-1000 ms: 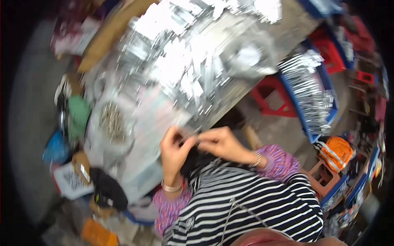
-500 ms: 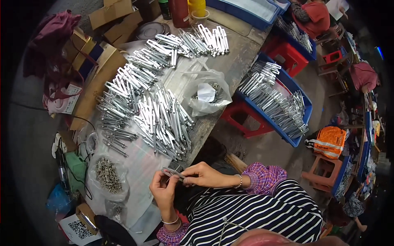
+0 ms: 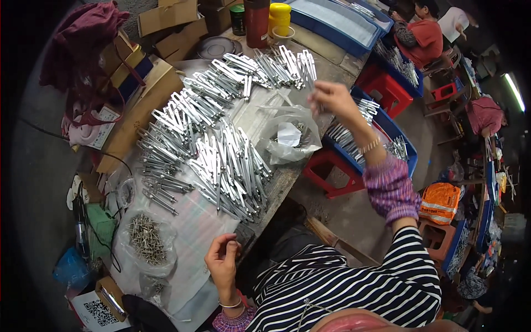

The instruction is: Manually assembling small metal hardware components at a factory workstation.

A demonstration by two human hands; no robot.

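My left hand [image 3: 223, 263] is at the table's near edge, its thumb and forefinger apart, with nothing visible between them. My right hand [image 3: 336, 103] is stretched out past the table's right edge, above the near end of a blue bin [image 3: 410, 148]. Motion smears its fingers, so I cannot tell whether it holds anything. Slim silvery metal pieces [image 3: 229, 166], long and slotted, lie heaped across the table in a wide curve. More metal pieces [image 3: 348, 141] fill the blue bin. Between the heap and my right hand sits a clear plastic bag [image 3: 298, 149] with small parts and a white paper inside.
A bag of small screw-like parts [image 3: 148, 238] lies at the table's left. Behind the heap stand a dark red flask [image 3: 256, 25] and a yellow container [image 3: 280, 17]. A red stool [image 3: 326, 171] holds the bin. Another person [image 3: 423, 36] sits at the far right.
Both hands held a slim metal piece together at the table's edge. My right hand has swung away, up and right over the bin; the piece no longer shows in my left hand.
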